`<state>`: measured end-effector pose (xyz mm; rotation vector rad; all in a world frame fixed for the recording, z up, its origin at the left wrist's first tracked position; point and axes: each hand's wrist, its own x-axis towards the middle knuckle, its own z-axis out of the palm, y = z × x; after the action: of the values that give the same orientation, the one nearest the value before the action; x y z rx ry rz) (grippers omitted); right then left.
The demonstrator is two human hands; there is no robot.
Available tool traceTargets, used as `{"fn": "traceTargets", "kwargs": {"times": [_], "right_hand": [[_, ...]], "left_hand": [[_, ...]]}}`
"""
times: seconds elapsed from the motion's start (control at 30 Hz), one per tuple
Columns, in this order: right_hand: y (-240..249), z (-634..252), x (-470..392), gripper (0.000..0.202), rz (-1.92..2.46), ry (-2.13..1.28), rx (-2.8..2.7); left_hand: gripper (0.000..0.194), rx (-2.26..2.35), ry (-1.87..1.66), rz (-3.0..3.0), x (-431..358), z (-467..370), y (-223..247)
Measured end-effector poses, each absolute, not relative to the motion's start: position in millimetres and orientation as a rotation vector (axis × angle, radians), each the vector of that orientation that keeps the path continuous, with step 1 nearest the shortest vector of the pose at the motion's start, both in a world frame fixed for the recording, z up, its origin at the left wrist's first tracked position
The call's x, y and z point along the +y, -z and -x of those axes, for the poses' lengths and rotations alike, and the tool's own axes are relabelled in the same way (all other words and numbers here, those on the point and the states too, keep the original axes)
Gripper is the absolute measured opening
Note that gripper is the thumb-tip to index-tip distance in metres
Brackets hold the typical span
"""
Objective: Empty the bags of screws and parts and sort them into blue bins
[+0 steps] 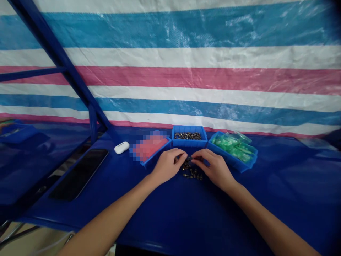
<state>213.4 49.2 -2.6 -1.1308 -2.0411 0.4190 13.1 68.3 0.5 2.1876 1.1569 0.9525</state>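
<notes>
My left hand (169,164) is closed, thumb and forefinger pinched together, above the blue table (170,217). Facing it, my right hand (213,166) pinches too, its fingertips close to those of the left. A small dark item (189,158) shows between the two sets of fingertips; its shape is too small to tell. Just below them, several small metal pieces (193,175) lie loose on the table. Behind the hands, a blue bin (189,143) holds many similar small metal pieces.
Left of the middle bin is a bin with pink contents (150,146), partly pixelated; to the right, a bin with green packets (236,147). A white case (122,147) and a black phone (80,174) lie left. A blue metal frame (71,76) rises there. Striped sheeting (202,78) hangs behind.
</notes>
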Motion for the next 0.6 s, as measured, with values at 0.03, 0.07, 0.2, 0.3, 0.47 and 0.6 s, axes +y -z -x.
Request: {"fn": "traceTargets", "kwargs": {"times": [0.03,0.07,0.2,0.3,0.47,0.6], "right_hand": [[2.1,-212.4,48.5,0.009,1.109,-0.424,-2.041],[1.8,-211.4,48.0,0.01,1.091,-0.431,-2.044],[2.1,-209.8,47.2,0.012,1.067,-0.458,-2.06],[2.9,-210.4,47.6,0.011,1.068,-0.448,-2.054],[4.5,-211.4,47.2,0.012,1.076,-0.411,-2.079],[6.1,-210.5,43.6,0.012,1.049,-0.321,-2.139]], "left_hand": [[0.026,1.125,-0.946,-2.183,68.2,-13.2,-1.0],[0.025,1.098,-0.938,-2.177,68.2,-13.3,-1.5],[0.021,1.06,-0.912,-2.158,68.7,-13.6,-1.9],[0.015,1.046,-0.893,-2.134,69.1,-13.7,-0.5],[0.014,1.036,-0.883,-2.145,68.7,-13.8,2.3],[0.015,1.023,-0.901,-2.197,68.0,-14.1,3.2]]}}
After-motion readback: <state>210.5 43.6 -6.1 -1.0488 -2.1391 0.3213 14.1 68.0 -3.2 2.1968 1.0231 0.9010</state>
